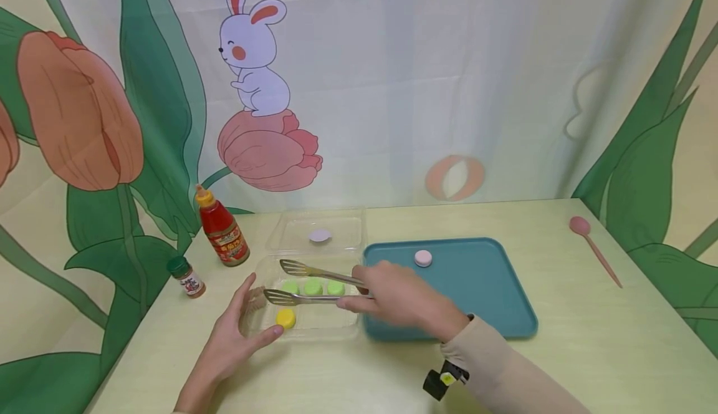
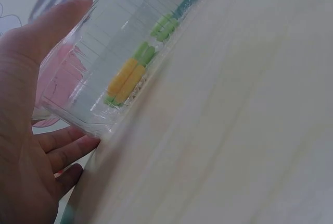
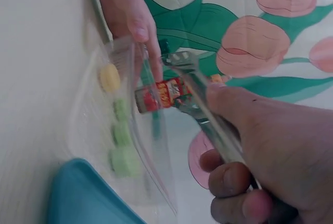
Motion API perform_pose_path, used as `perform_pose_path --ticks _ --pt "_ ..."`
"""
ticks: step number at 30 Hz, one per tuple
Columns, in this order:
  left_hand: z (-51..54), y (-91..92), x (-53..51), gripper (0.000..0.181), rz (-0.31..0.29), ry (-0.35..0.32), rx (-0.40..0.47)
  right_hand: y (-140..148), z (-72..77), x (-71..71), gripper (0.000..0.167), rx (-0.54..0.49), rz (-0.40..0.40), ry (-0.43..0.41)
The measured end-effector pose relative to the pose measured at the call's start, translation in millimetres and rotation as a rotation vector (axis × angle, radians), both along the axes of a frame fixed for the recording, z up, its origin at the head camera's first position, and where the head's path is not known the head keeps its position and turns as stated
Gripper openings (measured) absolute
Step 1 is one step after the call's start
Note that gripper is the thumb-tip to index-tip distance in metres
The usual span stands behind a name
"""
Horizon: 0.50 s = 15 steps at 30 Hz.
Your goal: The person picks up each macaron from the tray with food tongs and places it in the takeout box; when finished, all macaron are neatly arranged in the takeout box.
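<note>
Head view: the left hand (image 1: 232,342) is resting at the left end of the clear box (image 1: 322,322), fingers spread, thumb near the yellow macaron (image 1: 286,318). Three green macarons (image 1: 313,287) are lying inside in a sideways row; to their right, the right hand (image 1: 401,295) is gripping tongs (image 1: 322,273) that are pointing left above the row, arms parted.

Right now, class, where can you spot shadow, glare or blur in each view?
Head: soft shadow on the table near the right sleeve; left wrist: pale glints on the clear box; right wrist: the green cookies look blurred.
</note>
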<state>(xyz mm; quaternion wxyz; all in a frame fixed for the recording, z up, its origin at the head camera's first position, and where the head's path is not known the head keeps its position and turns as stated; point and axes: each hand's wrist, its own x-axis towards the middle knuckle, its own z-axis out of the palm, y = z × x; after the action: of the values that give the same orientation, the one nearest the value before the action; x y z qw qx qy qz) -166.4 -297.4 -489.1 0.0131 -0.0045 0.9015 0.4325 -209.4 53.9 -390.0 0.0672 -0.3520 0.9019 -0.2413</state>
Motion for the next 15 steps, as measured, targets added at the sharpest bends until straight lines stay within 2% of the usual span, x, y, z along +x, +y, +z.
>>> perform_pose_path --ticks 4,9,15 --pt "0.3 1.1 -0.5 0.125 -0.006 0.002 -0.002 17.7 8.2 2.3 0.037 -0.105 -0.041 0.014" --pt "1.6 2.2 -1.0 0.124 -0.012 0.002 -0.008 45.9 16.2 2.4 0.041 -0.211 -0.155 0.0" --pt "0.4 1.7 -0.2 0.126 -0.012 0.004 -0.006 81.8 20.2 -1.1 0.039 -0.277 -0.268 0.038"
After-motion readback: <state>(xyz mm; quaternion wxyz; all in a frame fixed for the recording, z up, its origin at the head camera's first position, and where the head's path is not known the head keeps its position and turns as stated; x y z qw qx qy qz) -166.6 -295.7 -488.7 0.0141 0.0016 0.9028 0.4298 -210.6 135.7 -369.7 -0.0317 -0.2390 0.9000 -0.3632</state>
